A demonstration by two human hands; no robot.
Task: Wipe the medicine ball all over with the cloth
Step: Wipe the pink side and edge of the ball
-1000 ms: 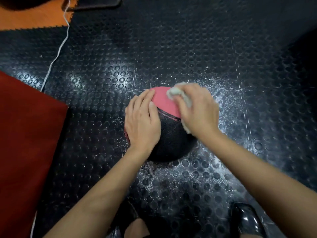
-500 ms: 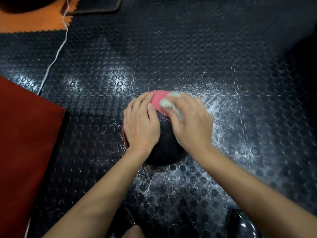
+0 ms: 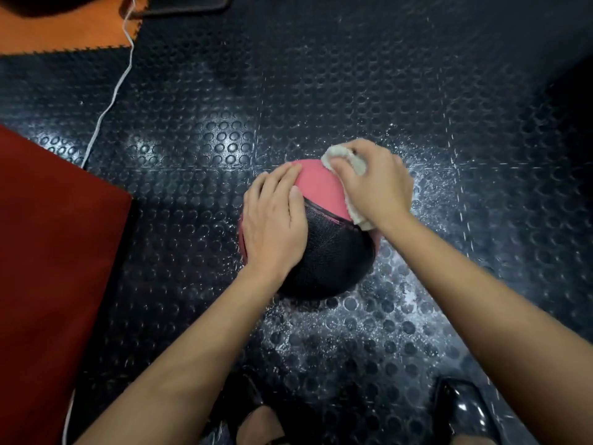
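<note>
Left hand (image 3: 272, 220): lay flat on the left upper side of the ball, fingers straight and close together, pointing up and away; palm pressed to the surface, gripping nothing.
Right hand (image 3: 373, 183): curled over a bunched cloth, thumb and fingers closed round it, pressed against the ball's far right shoulder.
Cloth (image 3: 345, 159): off-white, fluffy; one wad stuck out above the thumb, another flap showed below the heel of the hand, against the pink panel.
Medicine ball (image 3: 330, 248): sat on the floor at the centre of the view, between the two hands; pink panel on top, textured black panel facing the camera, a thin pink edge at the lower left.
Floor (image 3: 321, 91): dark rubber matting with raised round studs, glinting with pale specks round the ball.
Red mat (image 3: 54, 252): lay at the left, well apart from the ball, cut off by the frame edge.
Orange tile (image 3: 73, 30): at the top left corner, partly cut off.
White cord (image 3: 110, 104): ran from the top edge down past the red mat's corner.
Hidden: right fingertips, behind the cloth and the curve of the ball; the ball's far side and underside; most of the cloth, under the hand.
Hard to make out: dark glossy shapes at the bottom edge, possibly shoes (image 3: 462, 409); a dark flat object at the top edge, cropped.
</note>
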